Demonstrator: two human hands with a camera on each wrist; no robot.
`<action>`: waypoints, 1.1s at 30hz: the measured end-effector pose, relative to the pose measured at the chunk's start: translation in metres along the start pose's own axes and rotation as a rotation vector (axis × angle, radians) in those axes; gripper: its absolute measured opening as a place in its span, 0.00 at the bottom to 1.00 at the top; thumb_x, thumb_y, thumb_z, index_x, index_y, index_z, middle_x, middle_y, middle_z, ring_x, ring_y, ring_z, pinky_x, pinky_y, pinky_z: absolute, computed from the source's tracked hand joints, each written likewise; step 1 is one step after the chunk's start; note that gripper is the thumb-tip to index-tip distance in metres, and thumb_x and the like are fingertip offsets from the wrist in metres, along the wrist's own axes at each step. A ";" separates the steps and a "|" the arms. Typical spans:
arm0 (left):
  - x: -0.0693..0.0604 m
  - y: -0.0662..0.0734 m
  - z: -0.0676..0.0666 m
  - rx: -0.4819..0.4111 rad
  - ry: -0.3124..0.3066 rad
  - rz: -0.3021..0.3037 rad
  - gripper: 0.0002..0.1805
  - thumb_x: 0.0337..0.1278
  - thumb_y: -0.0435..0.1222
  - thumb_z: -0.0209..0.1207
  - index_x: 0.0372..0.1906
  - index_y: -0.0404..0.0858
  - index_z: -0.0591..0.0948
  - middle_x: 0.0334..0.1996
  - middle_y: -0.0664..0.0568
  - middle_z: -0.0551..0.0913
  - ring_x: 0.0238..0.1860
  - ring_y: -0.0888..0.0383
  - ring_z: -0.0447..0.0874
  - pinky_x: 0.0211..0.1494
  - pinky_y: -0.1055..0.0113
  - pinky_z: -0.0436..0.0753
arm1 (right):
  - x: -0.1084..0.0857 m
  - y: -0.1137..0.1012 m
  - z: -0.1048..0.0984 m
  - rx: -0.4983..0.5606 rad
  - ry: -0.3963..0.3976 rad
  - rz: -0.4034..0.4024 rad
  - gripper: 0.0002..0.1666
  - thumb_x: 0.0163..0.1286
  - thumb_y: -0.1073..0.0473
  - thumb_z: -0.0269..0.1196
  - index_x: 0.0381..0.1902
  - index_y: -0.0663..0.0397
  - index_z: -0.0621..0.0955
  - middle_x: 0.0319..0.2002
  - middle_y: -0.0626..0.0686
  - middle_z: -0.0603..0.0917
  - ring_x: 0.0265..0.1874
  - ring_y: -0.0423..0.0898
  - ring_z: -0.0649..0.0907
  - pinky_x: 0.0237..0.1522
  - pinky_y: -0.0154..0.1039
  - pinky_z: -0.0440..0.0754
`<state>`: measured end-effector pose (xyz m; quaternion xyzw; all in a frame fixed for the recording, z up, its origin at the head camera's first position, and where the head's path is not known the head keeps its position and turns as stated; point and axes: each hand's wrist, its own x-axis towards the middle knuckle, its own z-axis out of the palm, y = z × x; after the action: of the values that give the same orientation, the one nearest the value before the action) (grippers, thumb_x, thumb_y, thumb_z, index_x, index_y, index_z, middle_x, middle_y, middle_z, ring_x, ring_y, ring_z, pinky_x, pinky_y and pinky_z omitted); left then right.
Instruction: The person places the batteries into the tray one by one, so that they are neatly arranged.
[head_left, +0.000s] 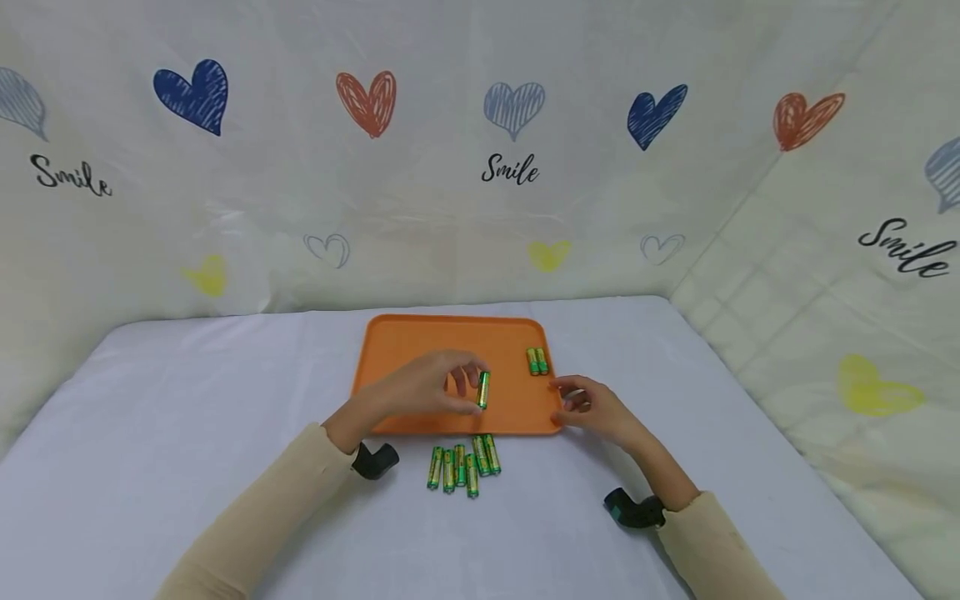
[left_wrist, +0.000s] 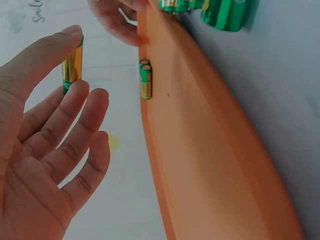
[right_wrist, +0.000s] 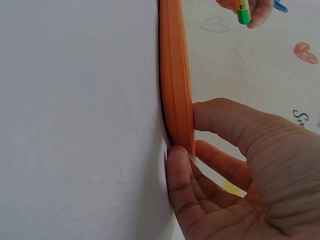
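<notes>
My left hand (head_left: 427,383) pinches a green and gold battery (head_left: 483,390) between thumb and fingertips, holding it upright above the orange tray (head_left: 420,333). In the left wrist view the held battery (left_wrist: 73,65) shows its gold band, and the other fingers are loosely bent. With thumb and fingers, my right hand (head_left: 600,411) grips the tray's rim (right_wrist: 181,90) near its front right corner. Two batteries (head_left: 537,361) stand side by side inside the tray along its right edge. Several more batteries (head_left: 460,467) lie on the cloth in front of the tray.
A white cloth (head_left: 225,400) covers the table. Behind and to the right hangs a pale sheet (head_left: 435,192) printed with hearts and the word Smile. A black camera mount sits on each wrist, the left one (head_left: 375,461) close to the loose batteries.
</notes>
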<state>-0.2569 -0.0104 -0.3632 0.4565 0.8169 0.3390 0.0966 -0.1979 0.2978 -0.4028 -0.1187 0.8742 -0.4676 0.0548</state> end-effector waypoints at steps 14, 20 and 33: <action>0.028 -0.008 0.000 -0.075 0.034 -0.016 0.28 0.54 0.42 0.70 0.59 0.38 0.75 0.44 0.45 0.81 0.40 0.61 0.79 0.44 0.66 0.79 | -0.001 0.005 0.000 -0.052 0.005 0.016 0.30 0.61 0.66 0.68 0.60 0.71 0.73 0.45 0.62 0.78 0.38 0.47 0.77 0.37 0.30 0.77; 0.041 -0.014 0.001 -0.087 0.045 -0.006 0.30 0.55 0.44 0.69 0.59 0.36 0.75 0.42 0.51 0.80 0.39 0.62 0.80 0.43 0.66 0.79 | 0.000 0.002 0.001 -0.038 0.004 0.004 0.31 0.62 0.66 0.68 0.60 0.73 0.72 0.47 0.64 0.78 0.39 0.48 0.77 0.37 0.30 0.77; 0.066 -0.024 0.011 -0.128 0.053 -0.075 0.29 0.55 0.42 0.69 0.59 0.38 0.75 0.43 0.52 0.79 0.42 0.60 0.80 0.46 0.66 0.80 | -0.001 0.004 0.001 -0.007 0.003 0.003 0.30 0.61 0.67 0.68 0.60 0.73 0.72 0.48 0.66 0.78 0.38 0.48 0.77 0.37 0.30 0.76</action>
<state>-0.3052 0.0400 -0.3766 0.4092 0.8125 0.3986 0.1164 -0.1977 0.2993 -0.4066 -0.1170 0.8761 -0.4647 0.0536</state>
